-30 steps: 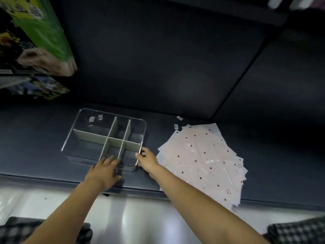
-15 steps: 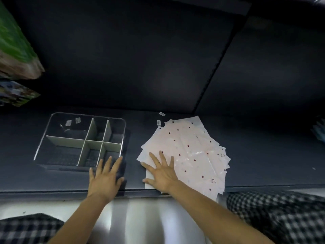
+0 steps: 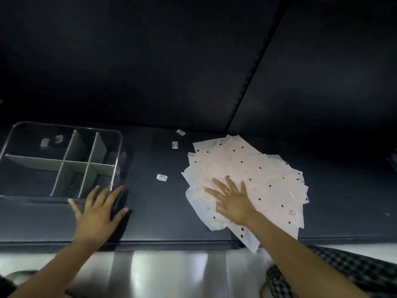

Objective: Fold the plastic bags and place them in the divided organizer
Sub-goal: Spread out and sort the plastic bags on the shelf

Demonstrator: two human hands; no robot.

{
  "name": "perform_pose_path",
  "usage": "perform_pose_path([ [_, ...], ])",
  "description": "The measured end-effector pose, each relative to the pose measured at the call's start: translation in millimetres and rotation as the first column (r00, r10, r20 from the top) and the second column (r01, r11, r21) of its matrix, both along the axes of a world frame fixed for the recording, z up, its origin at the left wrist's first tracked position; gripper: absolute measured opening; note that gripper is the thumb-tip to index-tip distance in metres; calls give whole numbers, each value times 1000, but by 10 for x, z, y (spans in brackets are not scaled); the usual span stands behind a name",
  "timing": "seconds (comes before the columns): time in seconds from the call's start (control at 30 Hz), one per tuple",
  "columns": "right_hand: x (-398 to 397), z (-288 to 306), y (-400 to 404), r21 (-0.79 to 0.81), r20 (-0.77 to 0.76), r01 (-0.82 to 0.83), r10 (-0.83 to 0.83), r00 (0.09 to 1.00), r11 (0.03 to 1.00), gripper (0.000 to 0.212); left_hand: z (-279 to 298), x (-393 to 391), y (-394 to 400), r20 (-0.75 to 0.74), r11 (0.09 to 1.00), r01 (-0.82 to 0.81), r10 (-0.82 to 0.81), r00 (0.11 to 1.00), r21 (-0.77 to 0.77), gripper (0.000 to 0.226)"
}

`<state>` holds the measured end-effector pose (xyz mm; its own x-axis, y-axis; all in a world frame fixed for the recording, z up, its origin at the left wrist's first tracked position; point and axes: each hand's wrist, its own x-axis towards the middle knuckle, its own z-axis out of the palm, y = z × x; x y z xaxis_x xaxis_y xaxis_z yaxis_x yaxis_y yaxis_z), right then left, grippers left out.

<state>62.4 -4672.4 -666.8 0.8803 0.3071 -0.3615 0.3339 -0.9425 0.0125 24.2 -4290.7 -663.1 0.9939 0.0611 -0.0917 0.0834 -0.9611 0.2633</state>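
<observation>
Pale pink, dark-dotted plastic bags [image 3: 257, 168]

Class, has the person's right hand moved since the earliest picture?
Yes. The right hand left the clear divided organizer and went rightward onto the dotted plastic bags.

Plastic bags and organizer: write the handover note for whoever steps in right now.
Left hand: open, fingers spread flat on the dark shelf, at the near right corner of the divided organizer; holds nothing.
Right hand: open, palm pressing on the plastic bags.
Bags: a fanned stack of dotted sheets right of the organizer, its near corner hanging over the shelf edge; all look unfolded.
Organizer: clear tray with grey dividers; no bags in any compartment.
A few small labels lie loose between the two.
Done: nothing folded yet.
Left: fold every bag and put them in the compartments.
</observation>
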Motion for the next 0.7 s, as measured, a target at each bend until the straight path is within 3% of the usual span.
perform_pose_path([
  [0.07, 54, 88, -262, 102, -81, 44, -35, 996, 994, 52, -18, 98, -24, 5, 1000, -20, 20, 1000, 0, 63],
  [0.1, 57, 129, -355, 237, -109, 114, -90, 990, 965, 47, -22, 151, -36, 9, 999, -33, 34, 999, -5, 63],
  [0.17, 29, 183, -509, 543, -56, 284, -303, 951, 790, 40, -17, 265, -57, 9, 998, -54, 54, 998, -23, 61],
  [0.2, 4, 187, -585, 624, 11, 335, -437, 899, 706, 42, -12, 315, -58, 1, 998, -59, 59, 998, -33, 60],
  [0.27, -67, 158, -744, 607, 95, 438, -609, 788, 663, 54, 0, 366, -45, 7, 997, -65, 66, 998, -46, 58],
  [0.33, -125, 49, -884, 424, 56, 536, -611, 790, 731, 70, 8, 359, -53, 73, 995, -70, 75, 995, -66, 53],
  [0.4, -144, -68, -922, 338, 22, 538, -578, 816, 772, 63, 35, 304, -122, 193, 993, -75, 92, 977, -91, 43],
  [0.47, -133, -113, -892, 428, 57, 530, -607, 793, 732, 45, 94, 235, -261, 327, 993, -33, 67, 943, -109, 36],
  [0.57, -126, -78, -819, 532, 112, 536, -683, 722, 655, 28, 225, 155, -555, 406, 983, 96, -26, 913, -154, 43],
  [0.63, -152, 14, -693, 587, 138, 484, -669, 731, 649, 27, 299, 125, -778, 373, 950, 187, -84, 924, -250, 34],
  [0.7, -202, 122, -442, 653, 176, 354, -588, 789, 670, 26, 350, 79, -1034, 234, 872, 188, -88, 968, -452, 25],
])
